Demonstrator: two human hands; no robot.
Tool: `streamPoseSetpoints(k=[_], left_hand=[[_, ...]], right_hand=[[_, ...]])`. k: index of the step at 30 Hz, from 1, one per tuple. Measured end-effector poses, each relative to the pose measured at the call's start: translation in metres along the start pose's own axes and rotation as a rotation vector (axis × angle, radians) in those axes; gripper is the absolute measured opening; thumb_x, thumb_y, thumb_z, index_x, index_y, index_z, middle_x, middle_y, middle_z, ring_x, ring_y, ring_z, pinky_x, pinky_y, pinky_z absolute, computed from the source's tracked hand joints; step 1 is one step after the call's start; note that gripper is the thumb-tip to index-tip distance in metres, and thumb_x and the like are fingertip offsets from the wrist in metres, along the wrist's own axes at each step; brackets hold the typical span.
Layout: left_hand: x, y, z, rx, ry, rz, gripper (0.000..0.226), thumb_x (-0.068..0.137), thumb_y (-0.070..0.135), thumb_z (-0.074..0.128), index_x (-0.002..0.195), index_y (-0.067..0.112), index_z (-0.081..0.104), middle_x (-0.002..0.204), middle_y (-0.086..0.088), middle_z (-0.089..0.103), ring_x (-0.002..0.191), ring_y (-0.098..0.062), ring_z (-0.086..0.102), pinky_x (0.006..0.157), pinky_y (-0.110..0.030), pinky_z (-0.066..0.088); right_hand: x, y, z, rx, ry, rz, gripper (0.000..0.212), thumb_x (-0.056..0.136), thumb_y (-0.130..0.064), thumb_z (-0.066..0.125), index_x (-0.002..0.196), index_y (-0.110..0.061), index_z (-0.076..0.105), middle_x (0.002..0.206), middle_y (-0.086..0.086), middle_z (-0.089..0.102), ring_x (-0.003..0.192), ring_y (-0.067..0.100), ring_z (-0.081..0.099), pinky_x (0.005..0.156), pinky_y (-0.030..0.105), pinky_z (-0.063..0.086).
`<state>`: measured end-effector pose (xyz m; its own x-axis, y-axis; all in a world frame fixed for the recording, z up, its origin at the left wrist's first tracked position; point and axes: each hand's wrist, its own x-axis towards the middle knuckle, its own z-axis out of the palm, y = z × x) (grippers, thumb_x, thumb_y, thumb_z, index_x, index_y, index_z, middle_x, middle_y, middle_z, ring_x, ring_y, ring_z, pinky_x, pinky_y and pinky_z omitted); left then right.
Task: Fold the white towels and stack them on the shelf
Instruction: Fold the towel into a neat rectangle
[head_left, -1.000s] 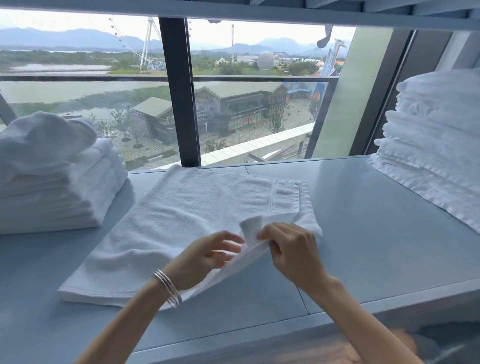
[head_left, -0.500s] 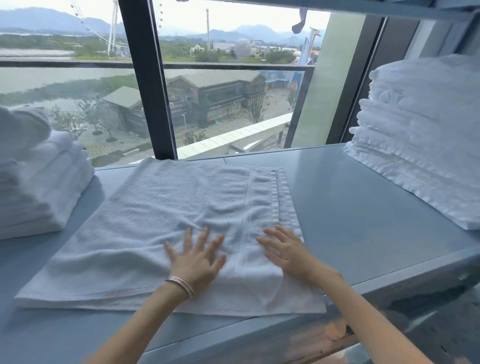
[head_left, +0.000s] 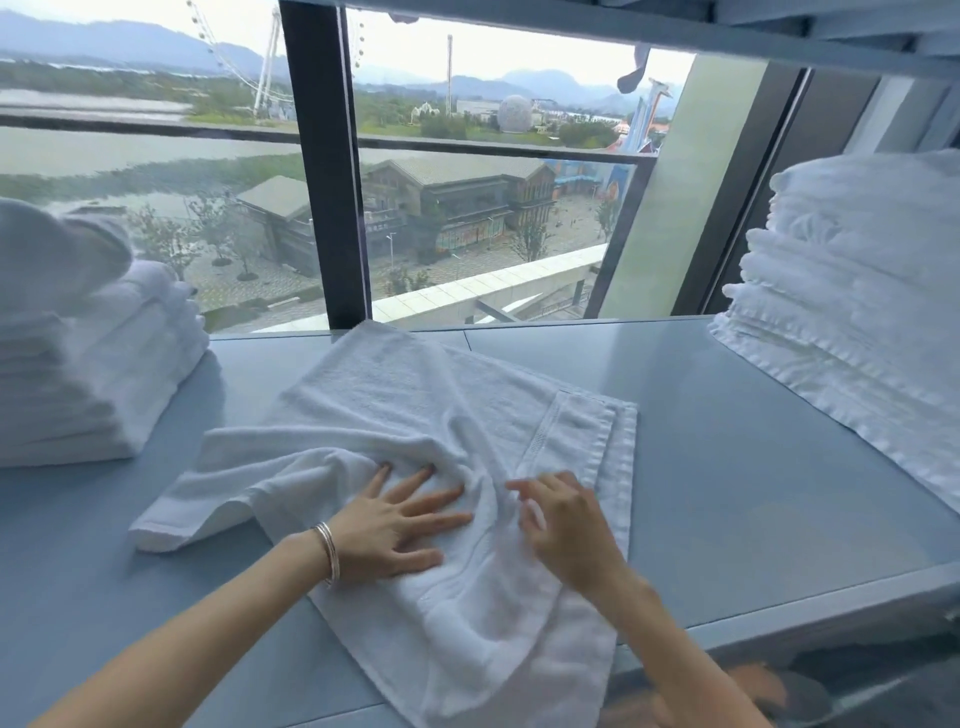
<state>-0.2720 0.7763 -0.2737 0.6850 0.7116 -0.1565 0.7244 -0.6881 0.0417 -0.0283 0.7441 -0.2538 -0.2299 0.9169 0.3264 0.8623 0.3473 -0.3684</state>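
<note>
The left grip presses flat, fingers spread, on the rumpled white towel on the shelf, while the right grip just beside touches it with fingers bent, and I cannot tell whether it pinches.

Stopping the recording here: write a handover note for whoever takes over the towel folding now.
Left hand: fingers straight, pressing flat on the rumpled white terry towel lying on the grey-blue shelf.
Right hand: fingers bent on the same towel near its banded hem; pinch unconfirmed.
The towel's near end hangs over the shelf's front edge.
Done: stack of folded white towels at left; a pile of white towels at right.
Left: finish folding this towel and stack it.
</note>
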Motion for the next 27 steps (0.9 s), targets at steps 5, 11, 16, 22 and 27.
streamPoseSetpoints(k=[5,11,16,22,27], left_hand=[[0.034,0.037,-0.003,0.016,0.066,0.243,0.049,0.078,0.076,0.001,0.126,0.071,-0.01,0.149,0.031,-0.01,0.142,-0.012,-0.017,0.109,-0.047,-0.02],[0.056,-0.015,-0.023,0.174,0.044,0.217,0.054,0.076,0.077,-0.008,0.129,0.067,-0.014,0.149,0.029,-0.015,0.142,-0.012,-0.017,0.113,-0.045,-0.015],[0.057,-0.053,-0.05,0.508,-0.058,-0.211,0.048,0.091,0.06,0.004,0.137,0.056,-0.012,0.155,0.02,-0.006,0.143,-0.027,-0.016,0.106,-0.061,-0.017],[0.012,-0.061,-0.038,-0.101,0.014,-0.501,0.044,0.1,0.035,0.033,0.144,0.039,0.027,0.156,0.005,0.014,0.139,-0.019,0.027,0.114,-0.035,0.013],[-0.051,-0.061,-0.022,-0.499,-0.08,-0.341,0.104,0.045,0.098,0.032,0.137,0.052,0.016,0.154,0.014,0.001,0.143,-0.009,0.004,0.117,-0.043,0.002]], right_hand=[[0.038,0.071,-0.005,-0.158,-0.409,0.118,0.077,0.067,-0.068,-0.002,0.142,-0.051,0.007,0.156,-0.012,0.009,0.144,0.022,0.0,0.114,0.044,0.003],[-0.013,0.084,-0.021,-0.313,-0.44,0.421,0.051,0.092,-0.062,0.006,0.14,-0.053,-0.008,0.156,-0.007,-0.013,0.141,0.035,-0.016,0.113,0.05,-0.005],[-0.047,0.024,-0.013,-0.321,-0.543,0.363,0.088,0.063,-0.083,-0.007,0.142,-0.046,-0.015,0.151,0.012,-0.027,0.132,0.05,-0.026,0.108,0.056,-0.012],[-0.01,0.024,-0.001,-0.167,-0.555,0.226,0.093,0.055,-0.087,0.008,0.141,-0.053,0.0,0.152,0.004,-0.026,0.13,0.044,-0.034,0.104,0.06,-0.018],[0.006,0.028,-0.004,-0.237,-0.55,0.2,0.063,0.088,-0.064,0.036,0.144,-0.042,0.017,0.157,0.001,-0.007,0.141,0.034,-0.015,0.11,0.058,-0.002]])
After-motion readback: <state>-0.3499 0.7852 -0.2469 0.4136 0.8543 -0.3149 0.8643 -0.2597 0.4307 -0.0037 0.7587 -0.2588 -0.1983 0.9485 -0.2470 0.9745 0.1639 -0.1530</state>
